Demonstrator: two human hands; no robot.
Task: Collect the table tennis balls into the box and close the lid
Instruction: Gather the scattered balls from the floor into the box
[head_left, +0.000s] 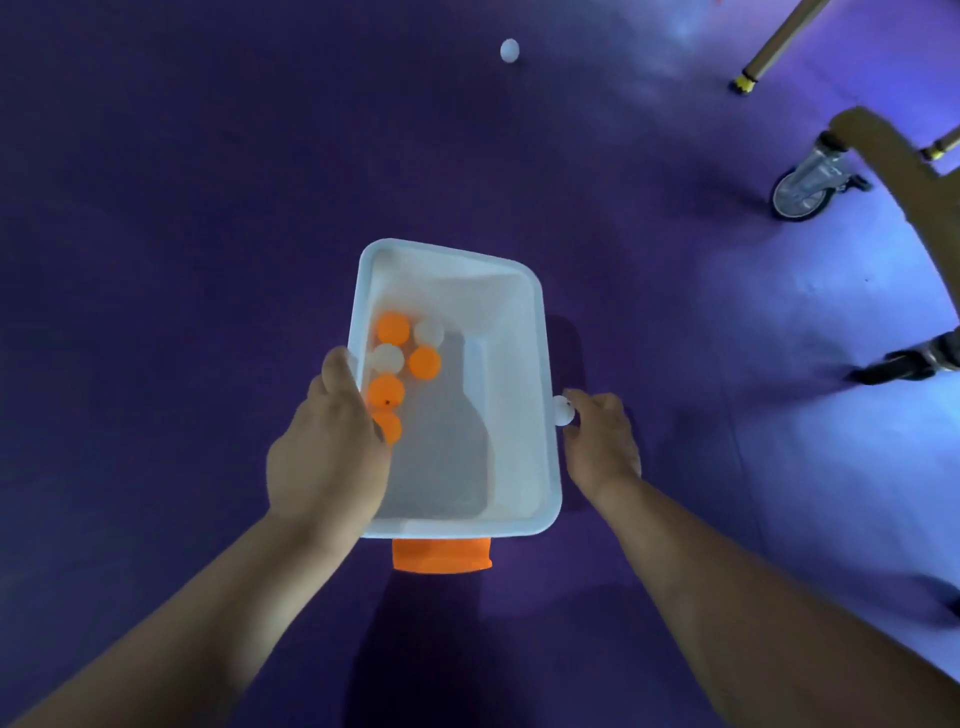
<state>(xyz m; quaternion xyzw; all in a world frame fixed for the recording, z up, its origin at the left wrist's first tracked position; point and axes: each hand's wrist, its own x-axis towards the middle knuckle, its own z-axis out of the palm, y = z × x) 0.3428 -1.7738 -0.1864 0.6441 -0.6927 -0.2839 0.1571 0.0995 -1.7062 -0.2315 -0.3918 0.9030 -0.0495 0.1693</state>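
Box (540, 364), gripped by left hand (327, 447), holds four orange balls (425, 362) and two white balls (428, 331) (six total). Right hand (597, 441) pinches one white ball (562, 411) beside its rim; another ball (509, 50) lies far off on the floor (208, 208).

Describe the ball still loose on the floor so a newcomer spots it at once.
Start at the white box in the middle of the purple floor and look past its far rim, toward the top of the picture. The lone white ball lies there; unlike the other white balls, it is neither inside the box nor held.
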